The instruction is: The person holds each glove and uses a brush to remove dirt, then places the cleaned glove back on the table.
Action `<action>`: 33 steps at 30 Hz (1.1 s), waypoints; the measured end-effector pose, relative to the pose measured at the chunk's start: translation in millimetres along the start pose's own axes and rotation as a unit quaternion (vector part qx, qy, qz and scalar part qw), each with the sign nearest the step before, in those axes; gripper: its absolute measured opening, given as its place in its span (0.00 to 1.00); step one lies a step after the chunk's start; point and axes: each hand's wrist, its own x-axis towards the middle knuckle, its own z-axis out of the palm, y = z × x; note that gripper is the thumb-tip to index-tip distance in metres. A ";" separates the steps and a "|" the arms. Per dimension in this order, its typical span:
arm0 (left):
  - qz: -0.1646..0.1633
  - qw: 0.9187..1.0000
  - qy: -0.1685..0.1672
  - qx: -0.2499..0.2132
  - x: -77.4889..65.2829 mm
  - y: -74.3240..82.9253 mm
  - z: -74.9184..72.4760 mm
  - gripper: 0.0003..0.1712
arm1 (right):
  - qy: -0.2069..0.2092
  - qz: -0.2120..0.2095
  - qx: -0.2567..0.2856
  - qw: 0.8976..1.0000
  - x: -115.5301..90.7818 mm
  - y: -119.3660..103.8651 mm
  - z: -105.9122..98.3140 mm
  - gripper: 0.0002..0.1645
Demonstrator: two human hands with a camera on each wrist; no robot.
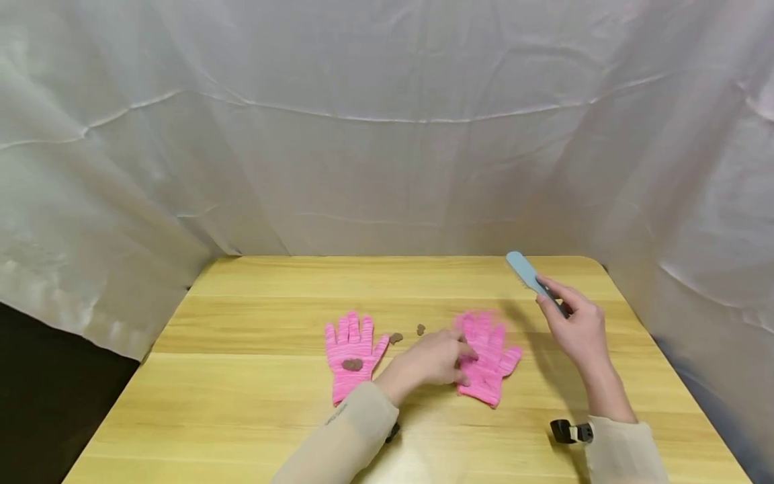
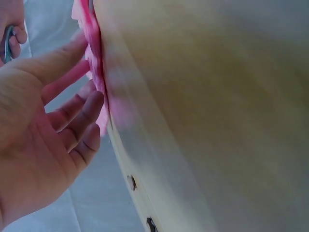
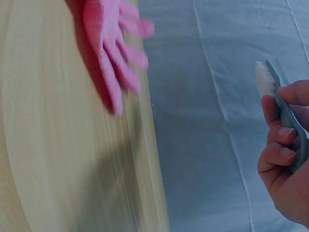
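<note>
My right hand [image 1: 577,326] holds a light blue brush [image 1: 523,270] by its handle, raised over the table's right side. In the right wrist view, white bristles [image 3: 265,79] face away from the palm. My left hand [image 1: 432,359] is at the left edge of the right-hand pink knit glove [image 1: 484,366]. In the left wrist view, its thumb and fingers are spread and loosely bent, with tips at the glove [image 2: 96,58]. That glove's fingers look blurred. Another pink glove [image 1: 351,343] lies flat to the left, a brown patch [image 1: 353,364] across its palm.
Two small brown pieces [image 1: 396,338] lie on the wooden table [image 1: 242,376] between the gloves. A pale grey curtain [image 1: 387,168] hangs behind the table and along its sides. Black wrist devices [image 1: 562,431] sit at the sleeves.
</note>
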 end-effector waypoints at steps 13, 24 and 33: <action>-0.019 1.000 0.005 -0.010 -11.2 -2.6 3.3 0.28 | -0.015 -0.024 -0.014 0.999 -2.1 0.5 4.8 0.19; -0.018 1.000 -0.002 -0.004 -16.5 0.7 -1.9 0.26 | -0.015 -0.028 -0.012 0.999 0.4 -1.5 6.5 0.19; -0.006 0.997 0.049 -0.065 -41.0 2.1 -22.7 0.24 | -0.010 -0.046 -0.009 0.999 -1.2 -2.5 8.0 0.19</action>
